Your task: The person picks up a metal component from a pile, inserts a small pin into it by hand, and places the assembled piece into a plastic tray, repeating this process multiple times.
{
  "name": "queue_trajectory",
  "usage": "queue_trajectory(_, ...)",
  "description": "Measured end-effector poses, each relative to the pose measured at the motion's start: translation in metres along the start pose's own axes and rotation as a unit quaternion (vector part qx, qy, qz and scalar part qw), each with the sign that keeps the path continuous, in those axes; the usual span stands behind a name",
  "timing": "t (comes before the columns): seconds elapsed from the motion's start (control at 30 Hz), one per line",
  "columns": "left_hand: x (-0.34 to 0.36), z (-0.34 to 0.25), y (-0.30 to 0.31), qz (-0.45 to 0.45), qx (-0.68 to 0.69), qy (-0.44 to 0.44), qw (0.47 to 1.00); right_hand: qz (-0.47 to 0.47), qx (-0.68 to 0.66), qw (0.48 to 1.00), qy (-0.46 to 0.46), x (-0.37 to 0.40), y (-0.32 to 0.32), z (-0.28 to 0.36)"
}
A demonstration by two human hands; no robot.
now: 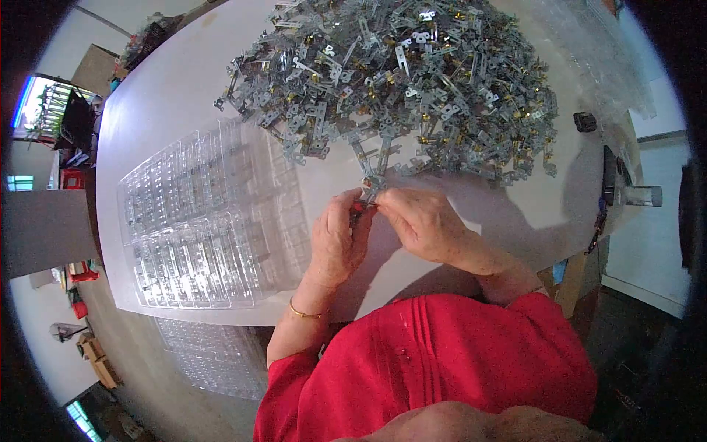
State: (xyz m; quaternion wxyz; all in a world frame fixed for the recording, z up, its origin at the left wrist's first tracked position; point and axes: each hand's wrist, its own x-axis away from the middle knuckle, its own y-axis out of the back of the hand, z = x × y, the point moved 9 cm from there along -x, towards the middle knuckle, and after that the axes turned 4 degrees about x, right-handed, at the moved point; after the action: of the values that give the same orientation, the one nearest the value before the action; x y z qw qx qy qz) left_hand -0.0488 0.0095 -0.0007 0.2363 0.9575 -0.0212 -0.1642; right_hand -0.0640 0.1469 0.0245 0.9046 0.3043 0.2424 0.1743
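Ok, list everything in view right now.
table: one, white, fills the view
metal parts pile: uncountable, silver and brass, far middle of table
clear trays: count unclear, transparent, table's left side
more trays: count unclear, transparent, below table's near edge
black block: one, black, right of pile
clear cup: one, transparent, by table's right edge
held part: one, silver with red bit, between both hands
bracelet: one, gold, left wrist
left hand: one, fingers pinching held part
right hand: one, fingers pinching held part

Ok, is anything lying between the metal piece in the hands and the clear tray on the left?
Nothing visible. Left hand and right hand pinch the metal piece; only bare table lies between it and the clear tray. The pile of metal parts sits beyond.
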Motion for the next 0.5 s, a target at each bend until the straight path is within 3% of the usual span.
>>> queue_trajectory(0.07, -0.001, 0.001, 0.004, -0.02, 0.015, -0.001, 1.0, 0.01, 0.001, 1.0, -0.005, -0.002, 0.002, -0.001)
queue_trajectory(0.17, -0.001, 0.01, 0.012, -0.023, 0.04, 0.08, 0.996, 0.0, -0.02, 0.999, -0.037, -0.003, 0.01, -0.002)
queue_trajectory(0.33, -0.004, 0.003, 0.006, 0.049, 0.14, 0.053, 0.988, -0.102, -0.156, 0.98, -0.072, -0.005, 0.026, -0.013)
queue_trajectory(0.4, -0.004, -0.003, 0.001, 0.094, 0.172, 0.015, 0.981, -0.094, -0.19, 0.974, -0.075, -0.002, 0.023, -0.02)
queue_trajectory(0.47, -0.003, -0.004, -0.001, 0.128, 0.19, 0.03, 0.973, -0.079, -0.279, 0.951, -0.107, 0.0, 0.015, -0.02)
queue_trajectory(0.5, -0.003, -0.004, -0.003, 0.144, 0.2, 0.036, 0.968, -0.07, -0.26, 0.957, -0.105, 0.001, 0.015, -0.019)
